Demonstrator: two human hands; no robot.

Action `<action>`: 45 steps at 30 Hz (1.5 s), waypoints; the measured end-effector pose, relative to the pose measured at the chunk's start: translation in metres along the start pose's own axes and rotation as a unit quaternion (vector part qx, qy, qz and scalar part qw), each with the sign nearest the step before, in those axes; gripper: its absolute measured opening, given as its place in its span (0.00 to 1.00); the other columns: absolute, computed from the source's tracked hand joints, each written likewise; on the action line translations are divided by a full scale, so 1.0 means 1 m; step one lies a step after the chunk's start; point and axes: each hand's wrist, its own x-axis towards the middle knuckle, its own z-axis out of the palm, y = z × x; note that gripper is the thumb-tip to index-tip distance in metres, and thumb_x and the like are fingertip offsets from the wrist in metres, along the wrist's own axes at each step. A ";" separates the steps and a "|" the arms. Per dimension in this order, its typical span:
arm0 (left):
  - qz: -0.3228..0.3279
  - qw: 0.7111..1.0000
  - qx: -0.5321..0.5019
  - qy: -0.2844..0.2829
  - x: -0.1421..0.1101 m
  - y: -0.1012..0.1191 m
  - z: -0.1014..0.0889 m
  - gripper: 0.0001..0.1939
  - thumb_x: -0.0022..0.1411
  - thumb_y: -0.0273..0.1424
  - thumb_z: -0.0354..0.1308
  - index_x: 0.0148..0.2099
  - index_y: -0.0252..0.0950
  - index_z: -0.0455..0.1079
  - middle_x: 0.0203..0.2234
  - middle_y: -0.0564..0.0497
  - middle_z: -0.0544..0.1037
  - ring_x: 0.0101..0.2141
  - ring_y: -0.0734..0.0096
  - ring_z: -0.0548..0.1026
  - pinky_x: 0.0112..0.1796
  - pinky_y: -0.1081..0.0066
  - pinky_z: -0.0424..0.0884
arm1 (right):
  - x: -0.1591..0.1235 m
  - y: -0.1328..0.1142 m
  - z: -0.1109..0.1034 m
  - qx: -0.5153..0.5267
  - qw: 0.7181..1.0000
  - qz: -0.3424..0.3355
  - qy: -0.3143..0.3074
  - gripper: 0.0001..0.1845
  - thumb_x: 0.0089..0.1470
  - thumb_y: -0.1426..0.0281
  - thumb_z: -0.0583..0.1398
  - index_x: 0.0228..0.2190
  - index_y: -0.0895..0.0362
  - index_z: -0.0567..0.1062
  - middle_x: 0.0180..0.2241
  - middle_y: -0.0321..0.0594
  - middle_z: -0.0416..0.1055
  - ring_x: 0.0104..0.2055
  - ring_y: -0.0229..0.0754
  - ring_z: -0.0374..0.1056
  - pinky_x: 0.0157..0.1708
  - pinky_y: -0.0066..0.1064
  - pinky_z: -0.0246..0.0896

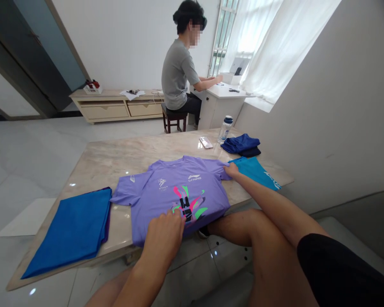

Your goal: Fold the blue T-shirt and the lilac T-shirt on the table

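A purple short-sleeved T-shirt [153, 200] lies spread front side up on the marble-topped table, its collar pointing away from me. Its lower part reaches the near table edge, and a pink, green and black print covers the front. My left hand [165, 232] is over the print, back of the hand up, with fingers bent forward and no fabric bunched in them; the fingertips are partly hidden. At the right side, my right hand [232, 169] pinches the end of the shirt's sleeve. Just beyond that hand is a light blue folded garment [254, 169] with white lettering.
Folded blue fabric [70, 226] lies over a purple piece at the table's left [83, 158]. Farther back are a phone [206, 142], a water bottle [225, 130] and a dark blue garment [241, 144]. Another person [179, 76] sits at a white desk [224, 91] by the window.
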 end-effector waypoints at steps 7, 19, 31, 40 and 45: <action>-0.004 1.000 -0.013 0.021 -0.007 0.004 -0.009 0.20 0.79 0.41 0.51 0.57 0.40 0.81 0.44 0.33 0.85 0.45 0.43 0.85 0.40 0.58 0.73 | -0.026 -0.032 -0.029 -0.021 0.997 0.068 0.028 0.22 0.68 0.67 0.62 0.60 0.62 0.74 0.58 0.64 0.78 0.60 0.61 0.77 0.56 0.45 0.73; -0.037 0.998 0.033 0.049 0.007 -0.051 0.003 0.19 0.80 0.36 0.49 0.56 0.38 0.80 0.47 0.34 0.86 0.48 0.45 0.85 0.44 0.59 0.75 | -0.079 -0.173 -0.020 0.060 0.956 -0.236 -0.161 0.24 0.65 0.74 0.67 0.61 0.56 0.78 0.53 0.44 0.85 0.53 0.44 0.82 0.56 0.30 0.73; -0.288 0.944 -0.065 0.148 0.069 -0.187 0.033 0.22 0.74 0.28 0.56 0.67 0.34 0.73 0.61 0.33 0.80 0.61 0.51 0.79 0.57 0.60 0.73 | -0.139 -0.177 0.005 0.043 0.912 -0.380 -0.147 0.20 0.68 0.63 0.63 0.58 0.52 0.81 0.46 0.47 0.86 0.50 0.53 0.81 0.49 0.38 0.72; -0.405 0.897 -0.093 0.150 0.126 -0.203 0.035 0.28 0.74 0.43 0.58 0.64 0.27 0.73 0.59 0.23 0.80 0.61 0.38 0.79 0.53 0.54 0.76 | -0.116 -0.166 -0.016 0.069 0.933 -0.331 -0.120 0.19 0.71 0.66 0.59 0.59 0.51 0.78 0.46 0.45 0.85 0.50 0.52 0.81 0.47 0.36 0.70; -0.421 0.889 -0.113 0.144 0.128 -0.217 0.035 0.18 0.68 0.43 0.63 0.51 0.35 0.80 0.50 0.31 0.86 0.55 0.38 0.83 0.49 0.53 0.77 | -0.106 -0.151 -0.021 0.095 0.937 -0.318 -0.108 0.17 0.71 0.66 0.59 0.57 0.50 0.80 0.44 0.43 0.85 0.46 0.50 0.81 0.43 0.35 0.70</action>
